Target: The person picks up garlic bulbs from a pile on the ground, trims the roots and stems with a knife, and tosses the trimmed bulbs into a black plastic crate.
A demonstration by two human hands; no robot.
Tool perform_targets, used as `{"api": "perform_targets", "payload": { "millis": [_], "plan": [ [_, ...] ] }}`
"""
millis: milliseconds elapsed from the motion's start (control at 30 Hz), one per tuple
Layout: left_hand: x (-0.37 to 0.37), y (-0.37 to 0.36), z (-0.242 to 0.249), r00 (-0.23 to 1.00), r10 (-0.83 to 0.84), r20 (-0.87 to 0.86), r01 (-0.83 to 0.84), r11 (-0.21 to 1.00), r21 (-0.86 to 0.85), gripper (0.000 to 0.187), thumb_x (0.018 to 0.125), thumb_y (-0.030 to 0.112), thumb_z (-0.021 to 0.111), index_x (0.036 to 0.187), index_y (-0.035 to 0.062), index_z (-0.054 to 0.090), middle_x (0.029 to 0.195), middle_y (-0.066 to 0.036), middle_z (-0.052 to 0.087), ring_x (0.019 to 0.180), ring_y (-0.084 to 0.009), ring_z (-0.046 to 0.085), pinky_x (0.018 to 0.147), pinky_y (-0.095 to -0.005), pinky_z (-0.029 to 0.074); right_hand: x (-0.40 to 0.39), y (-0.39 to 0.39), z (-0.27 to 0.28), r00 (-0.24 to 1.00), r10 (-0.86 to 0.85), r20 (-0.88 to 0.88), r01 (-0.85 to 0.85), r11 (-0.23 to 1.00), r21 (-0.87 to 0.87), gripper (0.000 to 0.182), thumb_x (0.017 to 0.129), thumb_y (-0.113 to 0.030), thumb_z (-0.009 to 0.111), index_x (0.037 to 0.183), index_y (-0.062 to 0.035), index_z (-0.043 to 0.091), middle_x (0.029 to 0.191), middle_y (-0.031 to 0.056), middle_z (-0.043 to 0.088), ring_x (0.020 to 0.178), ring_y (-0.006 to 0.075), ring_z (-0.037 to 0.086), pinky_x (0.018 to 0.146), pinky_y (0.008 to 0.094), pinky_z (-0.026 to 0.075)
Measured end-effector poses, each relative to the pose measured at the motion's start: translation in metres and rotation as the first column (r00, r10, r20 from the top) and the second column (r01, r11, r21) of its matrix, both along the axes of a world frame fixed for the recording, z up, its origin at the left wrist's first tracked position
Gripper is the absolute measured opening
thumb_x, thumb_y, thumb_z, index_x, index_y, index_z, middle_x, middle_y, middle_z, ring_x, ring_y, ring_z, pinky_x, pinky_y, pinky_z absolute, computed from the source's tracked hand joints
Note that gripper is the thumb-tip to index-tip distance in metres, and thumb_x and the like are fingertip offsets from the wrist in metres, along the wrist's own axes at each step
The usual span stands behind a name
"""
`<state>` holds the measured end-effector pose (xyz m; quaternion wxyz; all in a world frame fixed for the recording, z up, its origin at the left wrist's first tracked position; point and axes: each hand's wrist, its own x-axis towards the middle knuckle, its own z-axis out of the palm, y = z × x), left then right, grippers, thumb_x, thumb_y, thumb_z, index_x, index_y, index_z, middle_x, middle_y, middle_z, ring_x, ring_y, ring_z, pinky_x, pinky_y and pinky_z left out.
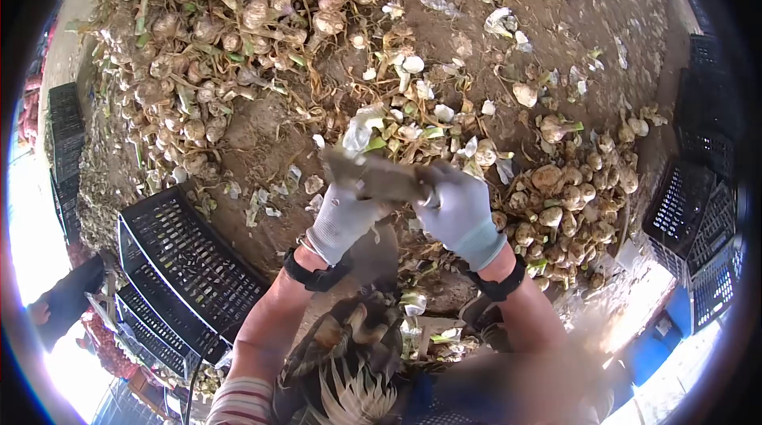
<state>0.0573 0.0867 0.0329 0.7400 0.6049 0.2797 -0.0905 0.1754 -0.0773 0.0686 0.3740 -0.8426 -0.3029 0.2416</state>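
My left hand (344, 223) and my right hand (462, 212), both in pale knit gloves with dark bands at the wrists, are close together in mid-view. Between them is a flat, grey-brown, blade-like tool (385, 180), smeared by motion. My right hand is closed round its darker right end. The fingers of my left hand are closed at its left part, partly hidden behind it. Just beyond the tool, a pale, shiny scrap (361, 131) lies among dry leaves and loose skins. Several trimmed garlic bulbs (567, 207) form a heap right of my right hand.
A large pile of untrimmed garlic (238, 36) with stalks covers the far left ground. Black slotted crates (194, 254) stand at my left, and more black crates (679, 207) at the far right. Garlic skins litter the soil (262, 135). Another person's dark sleeve (71, 298) shows far left.
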Motion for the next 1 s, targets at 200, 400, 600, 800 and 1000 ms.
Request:
{"api": "perform_targets", "payload": {
  "millis": [200,400,600,800,1000],
  "plan": [
    [-0.003,0.001,0.001,0.991,-0.13,-0.026,0.133,0.98,0.151,0.034,0.081,-0.001,0.069,0.115,0.0034,0.065,0.089,-0.005,0.07,0.065,-0.0097,0.065,0.053,-0.0259,0.053,-0.007,-0.005,-0.007,0.979,0.164,0.119,-0.136,0.967,-0.214,0.022,0.079,-0.017,0.067,0.101,-0.0135,0.067,0.081,0.0088,0.064,0.074,0.0311,0.067,0.068,0.0427,0.053],
    [-0.006,0.009,0.005,0.97,-0.236,-0.051,0.235,0.876,0.42,0.065,0.082,0.006,0.076,0.137,-0.0003,0.042,0.104,-0.007,0.069,0.091,-0.0162,0.067,0.076,-0.03,0.056,-0.01,-0.005,-0.005,0.947,0.246,0.205,-0.202,0.956,-0.213,0.018,0.079,-0.018,0.068,0.096,-0.0129,0.066,0.078,0.0085,0.063,0.069,0.0292,0.066,0.064,0.0421,0.05],
    [-0.013,0.016,0.004,0.969,-0.222,0.104,0.164,0.903,0.398,0.059,0.081,0.008,0.078,0.131,-0.0014,0.048,0.099,-0.006,0.07,0.088,-0.0141,0.068,0.074,-0.0294,0.056,-0.014,-0.004,-0.017,0.947,0.244,0.207,-0.201,0.957,-0.208,0.014,0.08,-0.019,0.065,0.092,-0.0127,0.066,0.076,0.0088,0.062,0.068,0.0305,0.065,0.064,0.0425,0.051],
    [-0.002,0.007,0.054,0.995,0.0,-0.1,0.005,0.999,0.052,0.055,0.075,0.014,0.078,0.123,-0.0015,0.057,0.098,-0.004,0.068,0.086,-0.0113,0.063,0.075,-0.0287,0.052,0.003,-0.019,-0.04,0.969,-0.124,-0.212,-0.033,0.788,-0.614,0.019,0.09,-0.02,0.058,0.103,-0.012,0.069,0.082,0.0133,0.07,0.076,0.033,0.07,0.07,0.0437,0.055],
    [0.0,0.003,0.032,0.928,-0.362,0.09,0.277,0.831,0.482,0.034,0.068,-0.004,0.069,0.1,0.0079,0.067,0.11,-0.01,0.063,0.102,-0.0265,0.063,0.087,-0.0376,0.051,-0.011,-0.018,-0.033,0.923,-0.137,-0.36,0.067,0.978,-0.199,0.029,0.085,-0.03,0.07,0.109,-0.0128,0.072,0.086,0.0162,0.072,0.079,0.037,0.07,0.073,0.0434,0.056]
  ]
}}
